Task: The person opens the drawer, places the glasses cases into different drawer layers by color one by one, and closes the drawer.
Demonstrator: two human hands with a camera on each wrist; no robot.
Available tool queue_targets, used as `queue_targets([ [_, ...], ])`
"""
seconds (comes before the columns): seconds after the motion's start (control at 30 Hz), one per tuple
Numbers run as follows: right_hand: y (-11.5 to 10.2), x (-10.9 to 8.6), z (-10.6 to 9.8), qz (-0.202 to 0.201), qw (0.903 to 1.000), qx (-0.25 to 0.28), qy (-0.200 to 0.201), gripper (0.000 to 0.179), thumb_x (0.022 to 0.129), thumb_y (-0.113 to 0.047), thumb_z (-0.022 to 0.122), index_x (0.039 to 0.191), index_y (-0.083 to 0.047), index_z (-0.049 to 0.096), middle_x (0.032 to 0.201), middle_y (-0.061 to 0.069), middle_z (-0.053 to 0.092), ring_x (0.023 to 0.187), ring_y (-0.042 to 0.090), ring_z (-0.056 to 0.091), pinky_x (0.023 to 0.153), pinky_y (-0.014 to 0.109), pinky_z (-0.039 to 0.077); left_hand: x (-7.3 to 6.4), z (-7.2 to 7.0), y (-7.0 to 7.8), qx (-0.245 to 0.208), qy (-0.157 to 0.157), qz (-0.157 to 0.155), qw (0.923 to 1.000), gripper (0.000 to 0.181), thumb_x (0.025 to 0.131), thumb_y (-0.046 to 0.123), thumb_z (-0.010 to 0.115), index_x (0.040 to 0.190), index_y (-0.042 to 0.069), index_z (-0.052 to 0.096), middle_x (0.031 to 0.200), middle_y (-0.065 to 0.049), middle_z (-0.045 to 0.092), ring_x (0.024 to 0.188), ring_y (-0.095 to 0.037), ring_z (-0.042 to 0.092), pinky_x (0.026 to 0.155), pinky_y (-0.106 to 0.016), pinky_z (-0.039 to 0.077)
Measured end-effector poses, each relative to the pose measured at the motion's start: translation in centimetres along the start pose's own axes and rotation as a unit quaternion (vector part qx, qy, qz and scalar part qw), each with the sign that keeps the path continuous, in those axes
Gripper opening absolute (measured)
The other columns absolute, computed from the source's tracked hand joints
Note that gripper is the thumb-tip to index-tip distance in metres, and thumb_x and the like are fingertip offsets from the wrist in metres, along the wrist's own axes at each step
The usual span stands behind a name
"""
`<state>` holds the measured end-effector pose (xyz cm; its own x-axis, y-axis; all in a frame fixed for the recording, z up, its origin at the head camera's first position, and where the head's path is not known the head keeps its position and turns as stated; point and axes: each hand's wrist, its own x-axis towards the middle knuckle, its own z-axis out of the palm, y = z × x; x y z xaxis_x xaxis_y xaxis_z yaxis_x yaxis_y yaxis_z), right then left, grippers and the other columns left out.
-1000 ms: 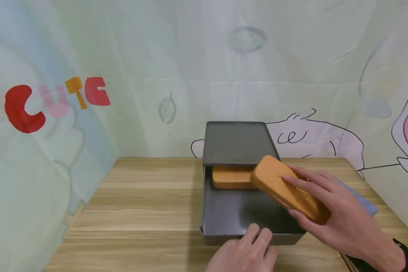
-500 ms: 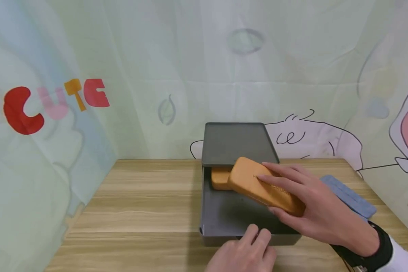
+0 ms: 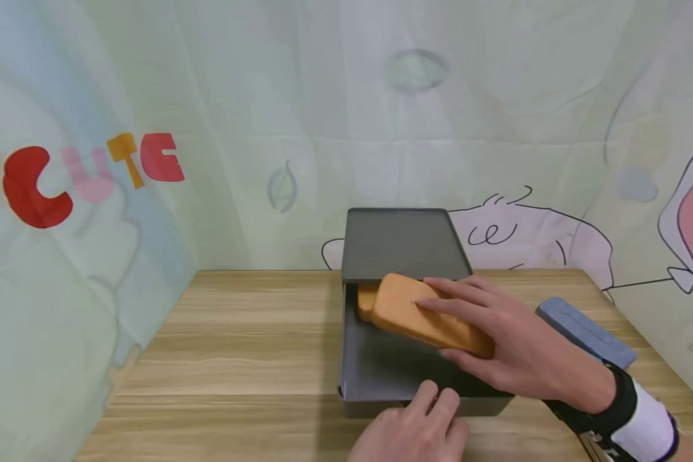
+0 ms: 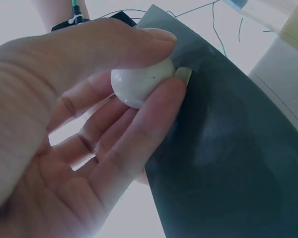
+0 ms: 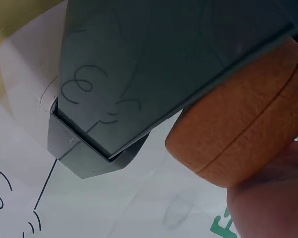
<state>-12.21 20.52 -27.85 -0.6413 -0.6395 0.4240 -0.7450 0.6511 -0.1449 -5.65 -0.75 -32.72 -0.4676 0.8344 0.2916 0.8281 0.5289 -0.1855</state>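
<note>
My right hand (image 3: 514,340) grips an orange glasses case (image 3: 416,311) with embossed lettering, fingers on top and thumb along its near side. The case is tilted over the pulled-out drawer (image 3: 375,359) of a dark grey box (image 3: 407,244). A second orange case (image 3: 365,303) lies at the drawer's back left, mostly hidden behind the held one. At the drawer's front, my left hand (image 3: 410,433) pinches a round white knob (image 4: 139,84) between thumb and finger, as the left wrist view shows. The right wrist view has the held case beside the box's dark side.
A blue case (image 3: 586,330) lies on the wooden table (image 3: 254,340), to the right of the box. Behind the table hangs a printed cloth (image 3: 237,96) with cartoon drawings. A black band (image 3: 612,391) wraps the right wrist.
My right hand has carried the orange case leftward and slightly lower over the drawer, covering more of the second case. More of the blue case shows. The left hand stays at the drawer front.
</note>
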Motion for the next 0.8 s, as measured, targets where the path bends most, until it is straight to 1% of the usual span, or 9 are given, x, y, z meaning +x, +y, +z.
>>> queue_targets([
  [0.07,0.1,0.2,0.1,-0.011,0.9999,0.002,-0.006,0.074,0.084,-0.026,0.083,0.15,-0.034,0.049,0.157,-0.001,0.048,0.132,0.016,0.052,0.091,0.039,0.055,0.0,-0.1,-0.1,-0.006,-0.007,-0.002,1.0,0.026,0.104,0.043,0.054,0.094,0.026,0.071,0.104,0.007,0.057,0.08,-0.006,0.043,0.047,-0.007,0.023],
  [0.23,0.3,0.9,0.6,-0.029,0.9991,0.016,-0.024,0.071,0.085,-0.026,0.082,0.148,-0.034,0.051,0.157,-0.002,0.048,0.134,0.017,0.052,0.096,0.042,0.053,-0.1,-0.2,-0.2,-0.009,-0.01,-0.004,0.9999,0.025,0.103,0.043,0.055,0.095,0.026,0.071,0.104,0.007,0.057,0.082,-0.006,0.043,0.047,-0.006,0.024],
  [0.4,0.6,1.1,1.2,-0.031,0.9974,0.03,-0.058,0.069,0.085,-0.027,0.082,0.147,-0.035,0.052,0.158,-0.005,0.046,0.139,0.019,0.049,0.1,0.046,0.052,0.0,-0.2,-0.1,-0.008,-0.009,-0.003,0.9999,0.024,0.103,0.041,0.055,0.093,0.026,0.07,0.101,0.008,0.055,0.081,-0.006,0.043,0.047,-0.007,0.023],
  [0.57,0.8,1.0,1.7,-0.028,0.9949,0.044,-0.086,0.066,0.087,-0.027,0.08,0.146,-0.036,0.052,0.157,-0.006,0.047,0.141,0.018,0.048,0.101,0.045,0.052,0.0,-0.2,0.0,-0.003,-0.01,-0.002,0.9999,0.021,0.102,0.04,0.057,0.091,0.027,0.069,0.098,0.009,0.054,0.079,-0.005,0.041,0.046,-0.007,0.021],
  [0.8,1.2,1.0,2.0,-0.029,0.9932,0.056,-0.097,0.066,0.087,-0.028,0.08,0.147,-0.034,0.052,0.157,-0.006,0.047,0.142,0.018,0.047,0.102,0.044,0.052,0.0,0.0,0.0,0.005,-0.003,-0.004,1.0,0.02,0.102,0.04,0.057,0.091,0.027,0.069,0.098,0.009,0.053,0.079,-0.005,0.041,0.046,-0.008,0.022],
])
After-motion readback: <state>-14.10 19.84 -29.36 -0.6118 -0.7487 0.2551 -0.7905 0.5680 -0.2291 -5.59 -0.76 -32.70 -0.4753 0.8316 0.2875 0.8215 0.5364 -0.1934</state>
